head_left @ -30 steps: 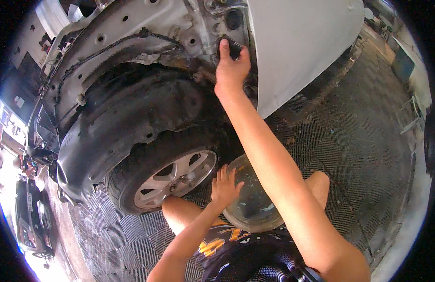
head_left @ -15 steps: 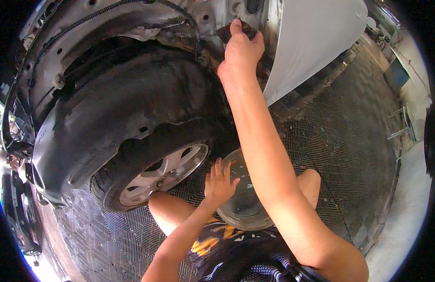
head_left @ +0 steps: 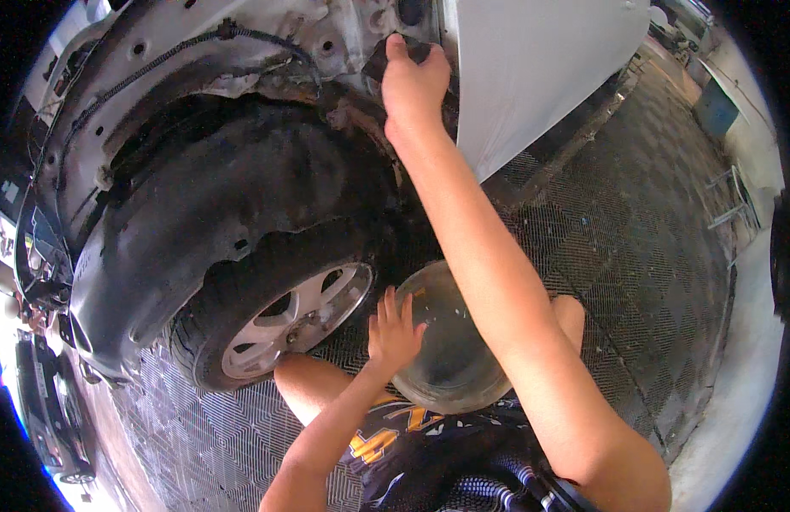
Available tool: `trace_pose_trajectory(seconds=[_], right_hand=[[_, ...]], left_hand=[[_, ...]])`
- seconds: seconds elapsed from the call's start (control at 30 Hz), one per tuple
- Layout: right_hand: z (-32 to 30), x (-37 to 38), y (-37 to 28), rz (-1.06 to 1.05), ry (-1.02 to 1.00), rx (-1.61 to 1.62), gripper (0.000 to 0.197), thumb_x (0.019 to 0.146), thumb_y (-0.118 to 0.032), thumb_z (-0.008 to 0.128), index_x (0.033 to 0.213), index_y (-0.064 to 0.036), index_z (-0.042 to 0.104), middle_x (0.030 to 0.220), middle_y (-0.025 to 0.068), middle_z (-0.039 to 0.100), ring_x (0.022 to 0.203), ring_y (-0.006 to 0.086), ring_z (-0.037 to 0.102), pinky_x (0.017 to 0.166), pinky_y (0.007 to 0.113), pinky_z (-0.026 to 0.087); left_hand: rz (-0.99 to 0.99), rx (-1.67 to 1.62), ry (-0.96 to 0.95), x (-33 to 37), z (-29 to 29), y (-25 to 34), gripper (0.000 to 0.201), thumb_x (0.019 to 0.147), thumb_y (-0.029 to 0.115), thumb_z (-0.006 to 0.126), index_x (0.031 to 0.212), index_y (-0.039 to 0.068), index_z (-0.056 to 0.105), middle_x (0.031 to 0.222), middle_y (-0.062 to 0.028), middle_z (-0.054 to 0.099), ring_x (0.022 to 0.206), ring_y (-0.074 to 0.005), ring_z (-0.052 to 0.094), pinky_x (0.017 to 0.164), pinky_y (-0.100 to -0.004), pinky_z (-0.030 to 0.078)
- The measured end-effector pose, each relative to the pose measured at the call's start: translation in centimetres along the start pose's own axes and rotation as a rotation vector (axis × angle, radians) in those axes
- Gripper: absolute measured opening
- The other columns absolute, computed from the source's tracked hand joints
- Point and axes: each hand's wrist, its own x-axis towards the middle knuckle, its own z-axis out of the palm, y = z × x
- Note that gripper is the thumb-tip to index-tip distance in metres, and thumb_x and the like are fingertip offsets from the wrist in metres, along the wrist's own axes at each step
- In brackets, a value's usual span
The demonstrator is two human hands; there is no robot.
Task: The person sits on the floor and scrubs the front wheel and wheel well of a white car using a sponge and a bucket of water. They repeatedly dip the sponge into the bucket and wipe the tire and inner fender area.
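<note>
My right hand (head_left: 416, 90) reaches up to the bare metal of a car body (head_left: 343, 38), close beside the edge of a light grey panel (head_left: 540, 77). Its fingers are curled, thumb raised, against a dark brown patch; whether that is a loose piece in my grip I cannot make out. Low between my knees stands a round, see-through basin (head_left: 450, 406) with what looks like water inside. My left hand (head_left: 395, 334) is at its left rim, fingers spread and holding nothing. My right forearm hides part of the basin's right side.
A black wheel-arch liner (head_left: 224, 188) hangs over a wheel (head_left: 303, 328) with a silver rim, left of my hands. Patterned floor tiles (head_left: 617, 256) spread around. A metal frame (head_left: 738, 200) stands by the right wall; a dark car (head_left: 53, 410) is far left.
The view has shifted, so the car and panel sit further left. My right hand stays up at the body beside the panel; my left hand stays at the basin's rim.
</note>
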Motion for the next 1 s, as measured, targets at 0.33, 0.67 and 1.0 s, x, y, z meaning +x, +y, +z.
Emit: trace_pose_trajectory(seconds=[0.33,0.67,1.0], right_hand=[[-3.7,1.7,-1.0,-0.39,-0.336,-0.722,0.022,0.091,-0.016,0.071,0.102,0.0007,0.059,0.096,0.0234,0.068,0.095,0.0434,0.065,0.087,0.05,0.049],[-1.0,1.3,3.8,-0.324,0.011,-0.329,0.026,0.097,-0.017,0.071,0.112,0.0001,0.059,0.107,0.0117,0.066,0.097,0.0211,0.059,0.089,0.038,0.048],[-2.3,2.1,1.4,-0.243,-0.237,-0.343,0.033,0.091,-0.019,0.075,0.112,0.0015,0.059,0.103,0.0229,0.066,0.095,0.0374,0.062,0.086,0.044,0.049]], left_hand=[[0.01,0.044,-0.027,0.2,-0.7,0.6,0.079,0.09,0.046,0.069,0.153,0.007,0.042,0.161,-0.0261,0.027,0.142,-0.0406,0.039,0.102,-0.0517,0.049],[0.025,0.08,0.021,0.3,0.0,0.2,0.078,0.09,0.047,0.07,0.153,0.008,0.044,0.161,-0.0264,0.028,0.143,-0.0405,0.039,0.1,-0.0513,0.05],[-0.009,0.117,-0.063,0.6,-0.1,0.5,0.077,0.092,0.048,0.067,0.154,0.01,0.043,0.162,-0.026,0.026,0.145,-0.0406,0.035,0.102,-0.0518,0.048]])
